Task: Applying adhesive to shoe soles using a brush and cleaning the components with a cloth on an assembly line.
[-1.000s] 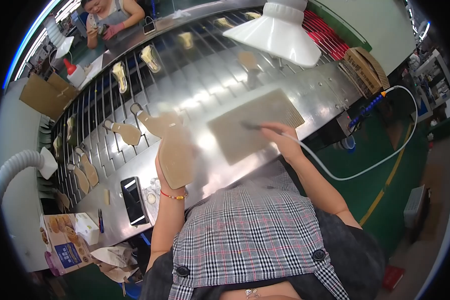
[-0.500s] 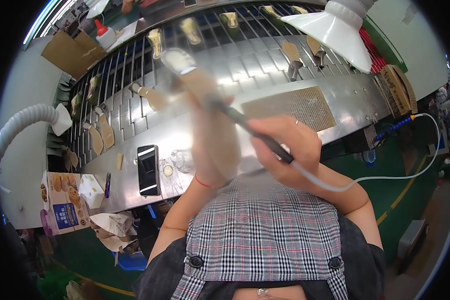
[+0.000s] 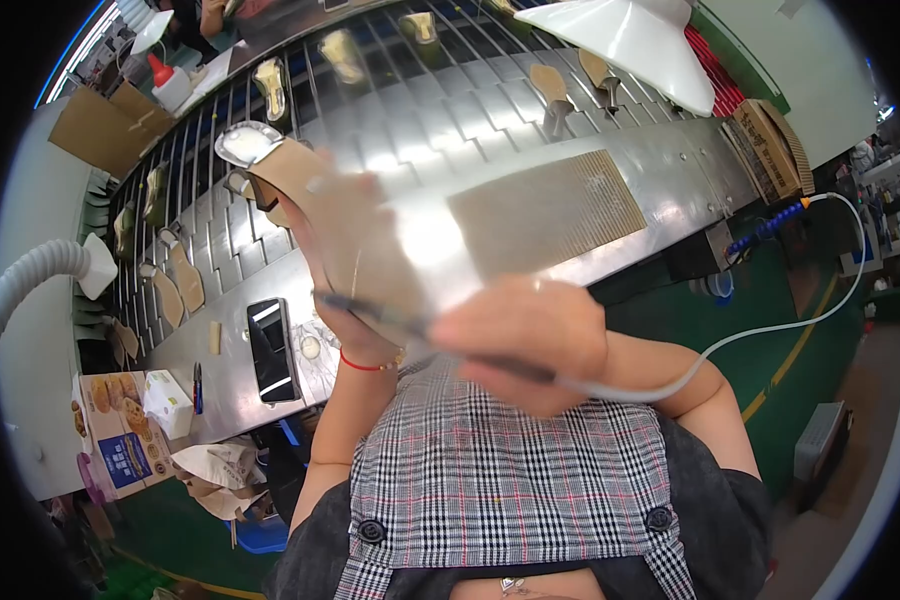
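**Tan sole (image 3: 370, 245) in the left hand (image 3: 355, 336), dark tool (image 3: 378, 316) in the right hand (image 3: 535, 340)**

In the head view, the tan sole is raised over the near part of the metal surface (image 3: 685, 190), its broad end toward the wearer. At its far end is a pale, rounded heel part (image 3: 248, 145). The left grip is wrapped around the sole from beneath, most of its fingers hidden by the piece. The right grip pinches the slim, pen-like tool, which points left across the sole's near end. Both are blurred, so I cannot tell whether the tip touches the sole. A pale hose (image 3: 770, 329) runs from the tool's rear, looping off to the right.

On the surface, right of the sole, lies a brown ribbed sheet (image 3: 570, 212). To the left are a dark phone (image 3: 273, 350) and, just beside it, a round pale item (image 3: 311, 348). Farther left, 2 smaller tan pieces (image 3: 186, 278) lie side by side on the slats. Another 2 tan pieces with dark ends (image 3: 548, 84) lie beyond the sheet, near a white hood (image 3: 635, 45). A cardboard box (image 3: 765, 155) stands at the right end.
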Available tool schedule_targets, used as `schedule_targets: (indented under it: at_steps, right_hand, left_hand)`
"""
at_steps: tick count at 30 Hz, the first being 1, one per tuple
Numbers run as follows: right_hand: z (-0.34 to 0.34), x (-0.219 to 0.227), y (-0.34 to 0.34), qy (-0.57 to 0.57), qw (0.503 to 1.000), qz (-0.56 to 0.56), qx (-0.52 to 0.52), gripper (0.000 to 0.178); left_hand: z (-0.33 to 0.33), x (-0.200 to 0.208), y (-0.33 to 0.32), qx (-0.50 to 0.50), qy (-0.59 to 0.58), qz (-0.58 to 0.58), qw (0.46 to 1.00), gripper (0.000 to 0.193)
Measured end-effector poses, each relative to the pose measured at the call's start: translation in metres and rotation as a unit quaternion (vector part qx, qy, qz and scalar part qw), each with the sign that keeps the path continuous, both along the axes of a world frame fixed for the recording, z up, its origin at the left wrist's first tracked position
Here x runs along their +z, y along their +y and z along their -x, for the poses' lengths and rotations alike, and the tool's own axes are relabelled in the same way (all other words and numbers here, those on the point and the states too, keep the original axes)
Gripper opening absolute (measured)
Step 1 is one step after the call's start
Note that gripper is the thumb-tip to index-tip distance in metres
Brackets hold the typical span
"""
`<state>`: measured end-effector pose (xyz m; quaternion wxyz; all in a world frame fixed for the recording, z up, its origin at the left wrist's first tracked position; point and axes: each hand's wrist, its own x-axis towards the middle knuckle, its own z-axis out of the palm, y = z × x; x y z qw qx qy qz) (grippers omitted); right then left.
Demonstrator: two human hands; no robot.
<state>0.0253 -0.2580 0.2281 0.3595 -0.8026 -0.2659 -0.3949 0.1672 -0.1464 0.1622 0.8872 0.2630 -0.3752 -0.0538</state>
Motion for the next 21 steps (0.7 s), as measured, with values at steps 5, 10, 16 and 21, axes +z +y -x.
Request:
schedule_targets:
  at_steps: [5,10,16,21]
  right_hand:
    - [0.004,-0.002,0.002,0.028,1.000,0.008,0.003,0.032]
    - [0.000,0.007,-0.008,0.055,0.997,-0.005,-0.056,0.029]
    - [0.012,0.011,0.008,0.065,0.995,0.014,0.075,0.029]
    - [0.006,0.009,0.005,0.062,0.996,0.071,0.001,0.032]
  left_hand:
    - [0.002,0.012,0.001,0.026,0.099,-0.028,0.994,0.059]
    - [-0.003,0.012,0.005,-0.138,0.239,0.084,0.958,0.053]
    - [-0.013,0.006,0.011,-0.223,0.237,0.101,0.940,0.053]
    - [-0.015,0.019,0.007,-0.224,0.230,0.101,0.942,0.062]
